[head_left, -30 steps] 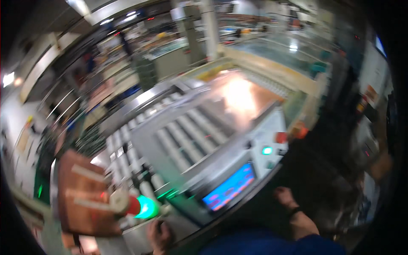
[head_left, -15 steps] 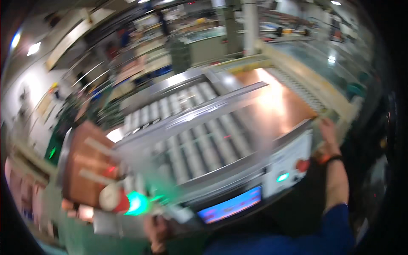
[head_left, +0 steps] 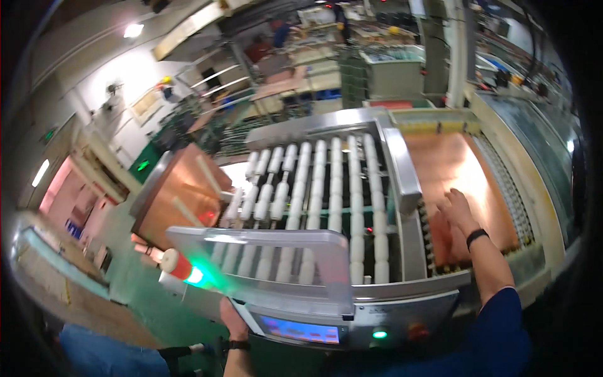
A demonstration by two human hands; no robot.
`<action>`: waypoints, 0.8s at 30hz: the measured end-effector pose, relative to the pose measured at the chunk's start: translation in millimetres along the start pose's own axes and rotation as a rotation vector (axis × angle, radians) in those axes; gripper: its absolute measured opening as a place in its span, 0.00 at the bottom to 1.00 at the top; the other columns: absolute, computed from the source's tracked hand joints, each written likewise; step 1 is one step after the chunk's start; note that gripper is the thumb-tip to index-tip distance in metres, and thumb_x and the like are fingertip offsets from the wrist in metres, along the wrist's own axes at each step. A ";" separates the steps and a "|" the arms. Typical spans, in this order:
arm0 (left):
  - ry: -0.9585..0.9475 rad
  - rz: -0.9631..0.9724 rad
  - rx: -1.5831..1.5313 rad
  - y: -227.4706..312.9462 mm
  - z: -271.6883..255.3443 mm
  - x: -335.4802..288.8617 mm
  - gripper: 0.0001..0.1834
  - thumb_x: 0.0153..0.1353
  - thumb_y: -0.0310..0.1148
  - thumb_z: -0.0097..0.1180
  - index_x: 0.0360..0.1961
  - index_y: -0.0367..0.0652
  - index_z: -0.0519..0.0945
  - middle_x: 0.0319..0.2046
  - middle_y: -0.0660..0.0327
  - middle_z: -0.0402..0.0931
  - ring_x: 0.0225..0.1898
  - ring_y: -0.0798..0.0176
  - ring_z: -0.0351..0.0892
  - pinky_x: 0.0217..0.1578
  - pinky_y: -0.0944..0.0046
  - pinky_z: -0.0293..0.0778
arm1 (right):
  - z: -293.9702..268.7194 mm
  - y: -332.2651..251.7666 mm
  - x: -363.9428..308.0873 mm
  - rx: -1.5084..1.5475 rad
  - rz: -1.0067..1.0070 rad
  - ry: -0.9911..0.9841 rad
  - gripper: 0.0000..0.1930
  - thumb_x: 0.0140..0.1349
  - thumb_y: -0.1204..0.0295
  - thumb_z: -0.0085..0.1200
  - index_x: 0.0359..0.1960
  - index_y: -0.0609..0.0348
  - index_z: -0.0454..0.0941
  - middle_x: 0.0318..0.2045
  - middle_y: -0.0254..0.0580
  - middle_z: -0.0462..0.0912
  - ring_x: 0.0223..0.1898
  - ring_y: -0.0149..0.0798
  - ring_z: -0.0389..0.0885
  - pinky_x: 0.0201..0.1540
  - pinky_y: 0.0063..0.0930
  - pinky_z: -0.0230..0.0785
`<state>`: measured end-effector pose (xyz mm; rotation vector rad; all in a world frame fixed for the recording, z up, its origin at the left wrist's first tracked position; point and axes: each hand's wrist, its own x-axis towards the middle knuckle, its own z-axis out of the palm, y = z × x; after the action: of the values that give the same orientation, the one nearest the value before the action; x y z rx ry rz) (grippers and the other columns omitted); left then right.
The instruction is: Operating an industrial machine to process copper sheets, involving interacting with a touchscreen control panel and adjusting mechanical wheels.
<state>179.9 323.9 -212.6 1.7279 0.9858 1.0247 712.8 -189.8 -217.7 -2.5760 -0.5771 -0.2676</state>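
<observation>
My right hand [head_left: 457, 210] is over a shiny copper sheet [head_left: 452, 163] on the machine's right side, its fingers apart and nothing held. Whether the fingertips touch the sheet I cannot tell. My left hand [head_left: 233, 319] is against the left end of the control panel, beside a lit blue screen [head_left: 300, 329]; its fingers are mostly hidden. Between the hands lies a bed of white rollers [head_left: 319, 188]. A see-through cover with a grey frame [head_left: 349, 276] lies across the near part of the rollers. The panel has a green lit button [head_left: 379, 335] and a red knob [head_left: 417, 331].
A signal lamp [head_left: 178, 265], red with a green glow, juts out at the near left. Beyond the rollers' left end leans a brown copper-coloured panel [head_left: 182, 188]. A metal crossbar [head_left: 402, 169] separates rollers and sheet. Blue cloth [head_left: 113, 355] shows at the lower left.
My right hand has gone from the machine's near right edge to over the copper sheet. The see-through cover has come down toward the near side. The whole view has swung left.
</observation>
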 end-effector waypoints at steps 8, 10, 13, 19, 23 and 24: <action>0.081 0.040 0.077 -15.7 -13.7 -3.1 0.15 0.73 0.38 0.45 0.40 0.38 0.78 0.36 0.57 0.77 0.41 0.59 0.76 0.43 0.56 0.72 | 37.1 -45.9 14.7 -0.107 -0.121 -0.142 0.29 0.62 0.53 0.62 0.60 0.56 0.74 0.63 0.58 0.70 0.64 0.59 0.70 0.67 0.48 0.65; 0.085 -0.209 -0.320 -39.2 -13.5 6.6 0.20 0.76 0.42 0.41 0.42 0.36 0.78 0.35 0.64 0.74 0.40 0.67 0.70 0.44 0.62 0.71 | 52.5 -31.2 12.9 -0.161 -0.139 -0.090 0.28 0.63 0.54 0.61 0.60 0.55 0.74 0.63 0.57 0.70 0.63 0.59 0.70 0.66 0.48 0.65; 0.056 -0.349 -0.621 -81.9 -30.1 16.8 0.19 0.74 0.45 0.45 0.39 0.40 0.79 0.36 0.67 0.72 0.39 0.66 0.70 0.46 0.59 0.71 | 48.4 -22.7 15.8 -0.108 -0.138 -0.052 0.21 0.60 0.61 0.58 0.52 0.59 0.78 0.47 0.56 0.77 0.51 0.59 0.76 0.55 0.52 0.72; 0.041 0.157 0.639 47.2 -8.2 -39.1 0.09 0.66 0.35 0.56 0.36 0.41 0.81 0.31 0.59 0.77 0.35 0.55 0.76 0.41 0.52 0.74 | 57.2 -23.7 20.3 -0.150 -0.147 0.030 0.17 0.66 0.62 0.47 0.51 0.56 0.80 0.55 0.51 0.78 0.60 0.51 0.73 0.61 0.48 0.67; -0.028 0.154 0.649 64.9 22.0 -33.7 0.09 0.65 0.35 0.56 0.36 0.41 0.81 0.31 0.58 0.77 0.36 0.54 0.77 0.41 0.51 0.74 | 29.4 -1.1 14.5 -0.146 0.016 -0.089 0.21 0.70 0.59 0.43 0.59 0.54 0.76 0.65 0.51 0.73 0.68 0.51 0.67 0.68 0.50 0.59; -0.045 0.149 0.648 65.9 28.4 -32.6 0.09 0.65 0.35 0.56 0.37 0.40 0.81 0.32 0.58 0.77 0.36 0.54 0.77 0.42 0.51 0.74 | 27.3 6.5 11.9 -0.168 0.009 -0.021 0.21 0.70 0.59 0.43 0.59 0.54 0.76 0.64 0.50 0.73 0.67 0.52 0.68 0.69 0.50 0.58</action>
<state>207.3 266.2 -166.4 2.3677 1.2641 0.7952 728.5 -177.2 -240.6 -2.7455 -0.5719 -0.2971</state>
